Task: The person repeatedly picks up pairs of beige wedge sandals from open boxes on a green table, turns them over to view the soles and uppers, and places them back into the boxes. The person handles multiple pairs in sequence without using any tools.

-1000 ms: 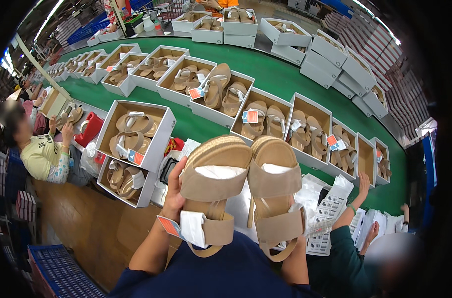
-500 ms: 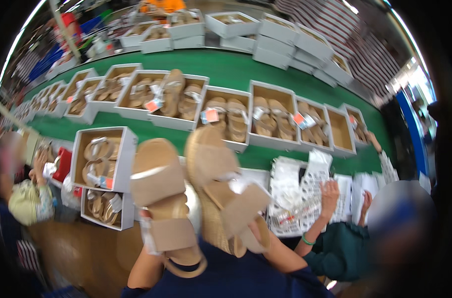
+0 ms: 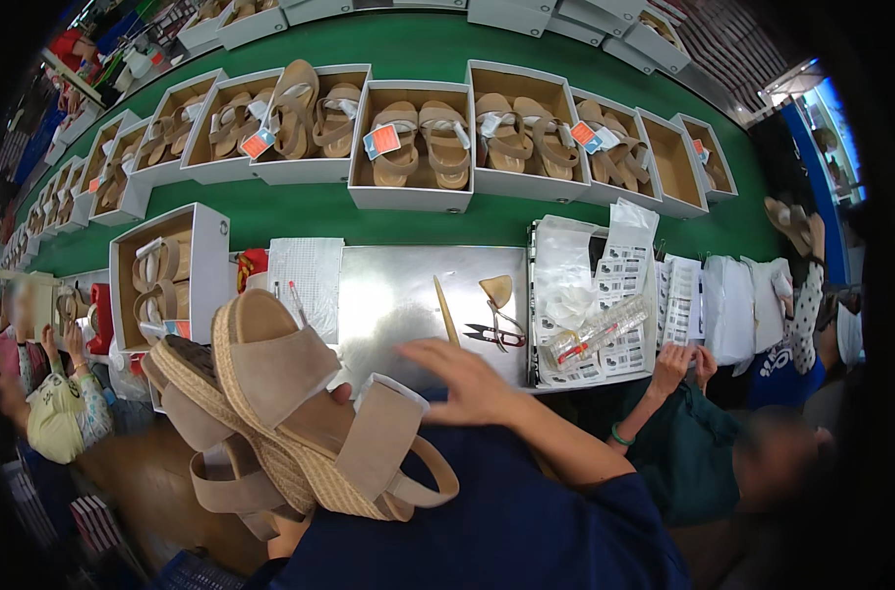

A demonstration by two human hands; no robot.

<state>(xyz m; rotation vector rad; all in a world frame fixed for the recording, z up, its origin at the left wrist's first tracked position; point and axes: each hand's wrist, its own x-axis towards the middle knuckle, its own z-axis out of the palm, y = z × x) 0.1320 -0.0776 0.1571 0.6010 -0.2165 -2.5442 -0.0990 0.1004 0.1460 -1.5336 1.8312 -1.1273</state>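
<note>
Two beige wedge sandals with woven-rope sides are held up together, left of my body. The nearer sandal [image 3: 290, 379] shows its insole and wide straps. Behind it the second sandal [image 3: 194, 415] is partly covered, its dark outsole partly showing. Most of my left hand is hidden behind the pair; a fingertip [image 3: 342, 393] shows beside the nearer insole, and the wrist comes up from below, closed on them. My right hand [image 3: 462, 382], fingers spread and holding nothing, is close to the ankle strap, over the near edge of the metal work surface [image 3: 383, 295].
Snips [image 3: 496, 336], a pointed wooden stick [image 3: 444, 307] and a beige wedge-shaped piece [image 3: 496, 289] lie on the metal. A tray of label sheets [image 3: 624, 285] stands at right. Boxed sandals [image 3: 411, 147] line the green table [image 3: 388, 226]. A co-worker's hands [image 3: 678, 369] work at right.
The sandals have moved left and turned onto their sides. My right hand has come off them and opened. The metal surface and its tools have come into view.
</note>
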